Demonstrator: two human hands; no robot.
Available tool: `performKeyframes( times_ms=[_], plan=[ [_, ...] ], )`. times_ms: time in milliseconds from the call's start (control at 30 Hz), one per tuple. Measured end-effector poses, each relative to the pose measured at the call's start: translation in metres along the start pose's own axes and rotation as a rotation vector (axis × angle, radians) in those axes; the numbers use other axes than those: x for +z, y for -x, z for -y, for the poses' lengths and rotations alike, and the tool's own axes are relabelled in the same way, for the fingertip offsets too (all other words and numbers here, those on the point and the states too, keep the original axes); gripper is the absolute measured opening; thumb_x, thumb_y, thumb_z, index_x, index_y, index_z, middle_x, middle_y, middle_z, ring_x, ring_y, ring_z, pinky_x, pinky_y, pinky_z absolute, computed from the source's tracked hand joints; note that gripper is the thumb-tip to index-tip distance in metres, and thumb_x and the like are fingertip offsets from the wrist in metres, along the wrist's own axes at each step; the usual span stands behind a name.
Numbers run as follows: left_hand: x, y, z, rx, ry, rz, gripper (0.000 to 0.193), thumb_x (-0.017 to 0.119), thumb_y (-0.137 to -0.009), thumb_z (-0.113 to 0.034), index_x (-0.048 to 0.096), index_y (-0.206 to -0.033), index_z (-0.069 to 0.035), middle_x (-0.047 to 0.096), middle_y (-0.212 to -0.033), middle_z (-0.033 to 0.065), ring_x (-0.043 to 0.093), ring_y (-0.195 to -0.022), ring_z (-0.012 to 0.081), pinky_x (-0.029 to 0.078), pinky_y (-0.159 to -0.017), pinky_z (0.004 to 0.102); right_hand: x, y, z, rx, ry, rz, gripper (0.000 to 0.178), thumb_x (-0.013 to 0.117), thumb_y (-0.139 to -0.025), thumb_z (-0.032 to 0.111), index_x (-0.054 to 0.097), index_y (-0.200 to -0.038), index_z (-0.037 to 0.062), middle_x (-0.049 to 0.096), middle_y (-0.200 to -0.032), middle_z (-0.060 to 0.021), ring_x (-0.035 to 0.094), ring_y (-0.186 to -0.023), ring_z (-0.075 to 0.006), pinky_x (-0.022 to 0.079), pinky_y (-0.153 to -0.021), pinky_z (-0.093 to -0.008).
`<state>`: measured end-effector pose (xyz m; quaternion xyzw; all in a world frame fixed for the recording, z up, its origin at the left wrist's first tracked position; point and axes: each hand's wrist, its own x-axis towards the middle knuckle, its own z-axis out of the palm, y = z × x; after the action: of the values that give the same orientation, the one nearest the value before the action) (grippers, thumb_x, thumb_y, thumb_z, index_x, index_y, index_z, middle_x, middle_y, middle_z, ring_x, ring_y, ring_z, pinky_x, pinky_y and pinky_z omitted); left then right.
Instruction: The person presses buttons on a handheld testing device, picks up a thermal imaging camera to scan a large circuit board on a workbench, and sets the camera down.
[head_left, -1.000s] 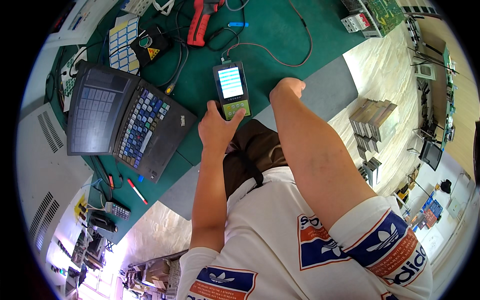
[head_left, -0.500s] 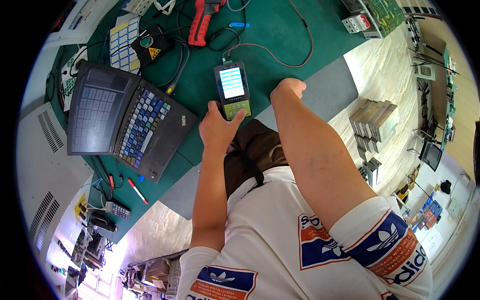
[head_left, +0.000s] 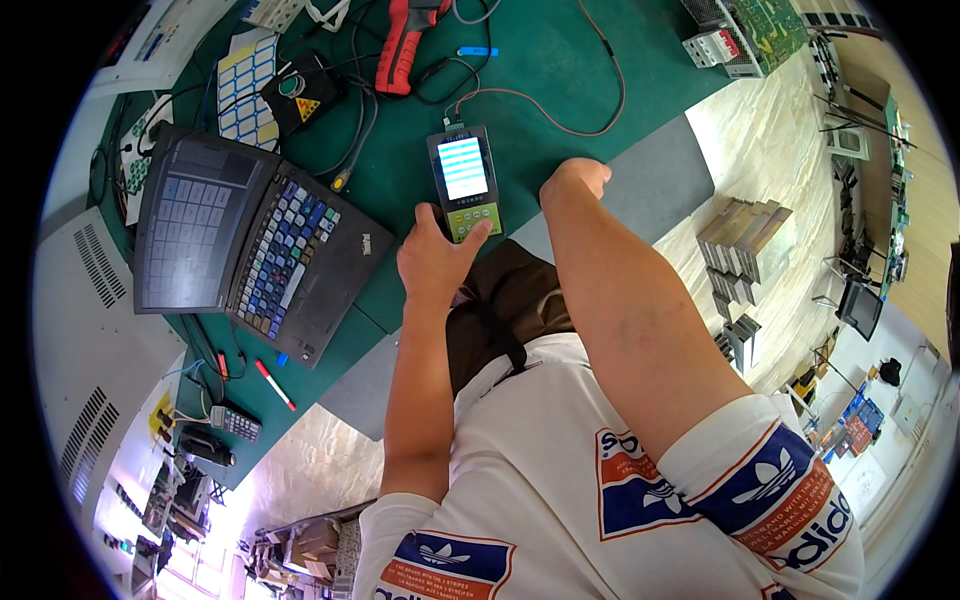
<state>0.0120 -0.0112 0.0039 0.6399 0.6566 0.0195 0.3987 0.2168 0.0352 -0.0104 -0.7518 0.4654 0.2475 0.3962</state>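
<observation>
A black handheld meter with a lit screen and a green keypad lies on the green-topped bench near its front edge. My left hand grips its lower end: the thumb presses on the keypad and the fingers curl round the left side. A thin red lead and a dark one run from the connector at the meter's top. To the right, my right hand rests on the bench edge, bent at the wrist. Its fingers look curled in and are partly hidden; nothing shows in them.
An open black laptop stands on the left. Behind it are a black box with a warning label, tangled cables and a red-and-grey handheld tool. A red-and-white marker lies nearer. A circuit board sits at the far right.
</observation>
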Motion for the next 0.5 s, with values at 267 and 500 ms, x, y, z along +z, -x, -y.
performKeyframes(
  times_ms=[267,500],
  plan=[
    [0.000,-0.002,0.002,0.014,0.002,-0.003,0.063,0.080,-0.076,-0.056,0.054,-0.102,-0.004,0.071,-0.088,0.0168,0.071,-0.084,0.0373,0.054,-0.075,0.0458,0.002,-0.005,0.000,-0.009,0.013,-0.003,0.067,0.019,-0.103,0.044,0.059,-0.136,0.0012,0.063,-0.135,-0.0161,0.060,-0.121,-0.0365,0.046,-0.105,-0.0462],
    [-0.002,-0.003,0.002,0.017,-0.009,0.014,0.066,0.080,-0.075,-0.058,0.053,-0.102,-0.004,0.071,-0.086,0.0167,0.071,-0.083,0.0370,0.054,-0.073,0.0465,0.008,-0.017,-0.003,-0.026,0.003,-0.022,0.067,0.021,-0.102,0.043,0.060,-0.134,-0.0013,0.063,-0.134,-0.0171,0.061,-0.120,-0.0360,0.046,-0.105,-0.0459]
  ],
)
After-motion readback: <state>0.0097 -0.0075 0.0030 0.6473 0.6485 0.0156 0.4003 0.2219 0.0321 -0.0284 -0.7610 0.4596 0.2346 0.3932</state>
